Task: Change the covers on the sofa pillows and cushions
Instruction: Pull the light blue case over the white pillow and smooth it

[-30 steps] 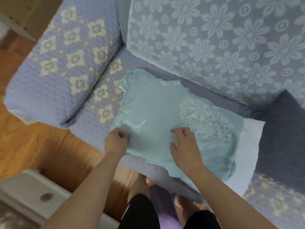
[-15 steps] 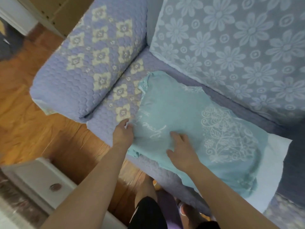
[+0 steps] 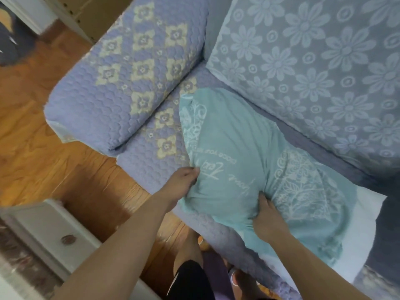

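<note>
Teal cover (image 3: 244, 137) lies on the sofa seat (image 3: 151, 161), landmark for all positions below. It carries white lace print and white script that reads upside down from the head view. The fabric bulges in its middle part and bunches into folds at its near edge.

Left hand (image 3: 184, 180): at the cover's near-left corner, fingers curled and pinching the fabric edge, over the front of the seat. Clenched on the cover.

Right hand (image 3: 265, 215): at the cover's near edge, right of the script, fingers dug into a gathered fold. Also clenched on the cover. The two hands are apart, with the script between them.

White pillow (image 3: 365, 234): sticks out from under the cover's right end; the cover overlaps most of it. Whether the pillow sits inside or merely beneath the cover cannot be told.

Armrest (image 3: 121, 83): left of the cover, quilted lilac with cream flower diamonds, not touching it.

Back cushion (image 3: 313, 68): behind the cover, pale blue with a daisy pattern.

Dark cushion (image 3: 387, 230): just right of the pillow, touching its edge.

Wood floor (image 3: 43, 152): in front of and left of the seat.
</note>
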Action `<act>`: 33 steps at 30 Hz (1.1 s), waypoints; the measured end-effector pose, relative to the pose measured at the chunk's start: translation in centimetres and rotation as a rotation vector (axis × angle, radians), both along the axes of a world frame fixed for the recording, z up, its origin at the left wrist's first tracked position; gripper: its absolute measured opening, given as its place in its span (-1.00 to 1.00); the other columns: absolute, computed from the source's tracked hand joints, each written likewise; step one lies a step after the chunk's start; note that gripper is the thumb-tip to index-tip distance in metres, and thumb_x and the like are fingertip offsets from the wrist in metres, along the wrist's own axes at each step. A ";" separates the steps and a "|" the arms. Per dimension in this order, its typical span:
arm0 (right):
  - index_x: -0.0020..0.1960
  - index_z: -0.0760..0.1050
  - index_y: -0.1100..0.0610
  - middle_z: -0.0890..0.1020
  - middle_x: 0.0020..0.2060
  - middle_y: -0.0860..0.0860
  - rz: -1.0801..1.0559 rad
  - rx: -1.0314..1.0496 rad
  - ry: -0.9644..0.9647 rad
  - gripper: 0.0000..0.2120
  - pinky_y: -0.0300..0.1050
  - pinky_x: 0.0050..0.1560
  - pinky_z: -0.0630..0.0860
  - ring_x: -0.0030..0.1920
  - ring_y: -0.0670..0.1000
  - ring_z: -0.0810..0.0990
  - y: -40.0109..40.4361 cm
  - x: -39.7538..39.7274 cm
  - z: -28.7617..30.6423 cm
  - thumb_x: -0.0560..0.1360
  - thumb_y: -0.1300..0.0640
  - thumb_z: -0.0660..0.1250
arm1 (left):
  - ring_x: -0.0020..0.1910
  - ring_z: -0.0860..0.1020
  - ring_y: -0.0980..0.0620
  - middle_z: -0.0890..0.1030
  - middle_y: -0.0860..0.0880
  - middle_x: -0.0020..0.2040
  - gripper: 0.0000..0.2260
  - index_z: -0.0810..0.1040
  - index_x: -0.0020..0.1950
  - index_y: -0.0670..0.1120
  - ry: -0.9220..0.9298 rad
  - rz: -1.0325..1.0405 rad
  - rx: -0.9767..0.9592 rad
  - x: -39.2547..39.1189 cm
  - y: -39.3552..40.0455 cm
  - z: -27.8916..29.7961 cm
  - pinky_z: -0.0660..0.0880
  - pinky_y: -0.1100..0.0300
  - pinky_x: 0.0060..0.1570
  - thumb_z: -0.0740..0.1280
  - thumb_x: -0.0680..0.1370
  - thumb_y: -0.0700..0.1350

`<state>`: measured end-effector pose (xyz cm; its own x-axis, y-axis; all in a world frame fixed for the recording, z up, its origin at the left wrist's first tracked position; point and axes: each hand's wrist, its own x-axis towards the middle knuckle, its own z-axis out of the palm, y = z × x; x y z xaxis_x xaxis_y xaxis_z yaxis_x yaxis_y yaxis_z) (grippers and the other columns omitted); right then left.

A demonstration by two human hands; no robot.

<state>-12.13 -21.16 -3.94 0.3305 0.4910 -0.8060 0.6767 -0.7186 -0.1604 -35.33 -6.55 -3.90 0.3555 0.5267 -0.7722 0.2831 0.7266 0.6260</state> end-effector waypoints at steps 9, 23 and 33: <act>0.64 -0.14 0.07 0.07 0.60 0.04 0.024 -0.001 -0.010 -0.24 0.03 0.51 0.18 0.56 0.12 0.15 -0.1 0.0 -0.6 0.57 0.15 0.21 | 0.25 0.63 -0.09 0.64 -0.08 0.30 -0.50 0.48 0.42 -0.07 -0.140 0.197 -0.244 -1.0 0.1 -4.2 0.53 -0.10 0.31 0.44 0.56 0.13; 0.62 -0.09 0.14 0.07 0.57 0.09 -0.012 0.014 0.038 -0.26 0.02 0.47 0.21 0.53 0.13 0.19 1.4 -1.1 -0.4 0.57 0.14 0.24 | -0.33 0.40 0.04 0.45 -0.01 -0.34 -0.74 0.44 -0.25 -0.10 0.514 0.166 0.257 -1.8 3.5 0.8 0.33 0.19 -0.33 0.40 0.61 -0.11; 0.61 -0.03 0.13 0.10 0.54 0.11 -0.064 0.015 0.122 -0.27 0.00 0.45 0.23 0.49 0.16 0.25 1.4 -1.2 0.3 0.55 0.14 0.26 | -0.26 0.51 0.22 0.56 0.19 -0.33 -0.79 0.53 -0.21 0.04 0.421 -0.142 0.419 2.9 -7.1 8.1 0.38 0.27 -0.16 0.33 0.63 -0.08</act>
